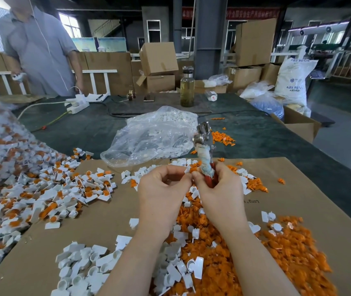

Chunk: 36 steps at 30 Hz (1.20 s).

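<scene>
Orange caps (277, 259) lie heaped between the forearms on the cardboard sheet (97, 212), with loose white housings (89, 261) to the left. The right hand (219, 189) has its grip wrapped round the red, cloth-bound handles of the pliers (204, 150). Their long axis runs up and away, steel head at the far end. The left hand (161, 186) pinches a white piece (187, 170) close against the right fingertips, just left of the handles and well below the head. Feeding it likely means lifting it along that axis.
</scene>
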Available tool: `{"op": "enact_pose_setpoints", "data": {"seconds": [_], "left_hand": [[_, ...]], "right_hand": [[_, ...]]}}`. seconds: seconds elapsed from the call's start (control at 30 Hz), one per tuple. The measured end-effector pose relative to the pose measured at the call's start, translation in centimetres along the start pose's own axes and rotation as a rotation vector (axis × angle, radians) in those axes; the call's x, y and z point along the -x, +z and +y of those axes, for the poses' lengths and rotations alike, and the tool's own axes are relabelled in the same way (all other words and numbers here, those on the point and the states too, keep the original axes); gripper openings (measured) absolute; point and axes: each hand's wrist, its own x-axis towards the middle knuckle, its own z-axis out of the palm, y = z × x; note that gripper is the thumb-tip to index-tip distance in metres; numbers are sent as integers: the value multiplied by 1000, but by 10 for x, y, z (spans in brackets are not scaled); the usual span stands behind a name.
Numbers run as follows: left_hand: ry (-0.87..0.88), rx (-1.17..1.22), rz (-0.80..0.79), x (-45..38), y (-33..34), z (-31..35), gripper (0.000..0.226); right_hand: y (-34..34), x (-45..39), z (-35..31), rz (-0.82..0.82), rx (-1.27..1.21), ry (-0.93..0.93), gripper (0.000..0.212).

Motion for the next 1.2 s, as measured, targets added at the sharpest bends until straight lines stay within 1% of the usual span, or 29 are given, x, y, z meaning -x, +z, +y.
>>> {"op": "enact_pose_setpoints", "data": {"seconds": [0.23,0.37,0.5,0.6,0.7,0.73,0.8,0.83,0.93,1.03,1.07,1.2], "left_hand": [[-37,24,41,-3,-1,-1,11],[-51,32,47,-6,-4,-4,7],[-73,117,25,-10,-8,-7,4],[-101,209,12,-12,-11,-7,4],[-99,250,15,-14,-14,-8,3],[-101,258,17,-15,-15,-8,4],[-107,267,19,-16,-16,-8,5],[-107,269,18,-16,-17,-8,6],[-97,270,14,-16,-18,-8,5],[-84,269,5,-17,-19,-8,2],[-82,275,-1,-17,-19,-9,3],[-79,294,-24,-18,-20,-9,5]], "right_hand": [[-1,-1,0,-136,-23,-14,8],[-6,-2,-2,-237,-34,-21,23],[-17,-4,-3,-391,-139,100,10],[-27,-6,-1,-537,-119,171,9],[-34,-8,0,-651,-61,210,28],[-35,-8,-1,-672,-56,223,27],[-36,-8,0,-700,-63,235,15],[-37,-8,1,-711,-66,236,13],[-39,-8,0,-761,-64,237,16],[-38,-6,-3,-809,-49,226,33],[-38,-6,-4,-818,-39,215,36],[-36,-6,-4,-808,-10,178,28]]}}
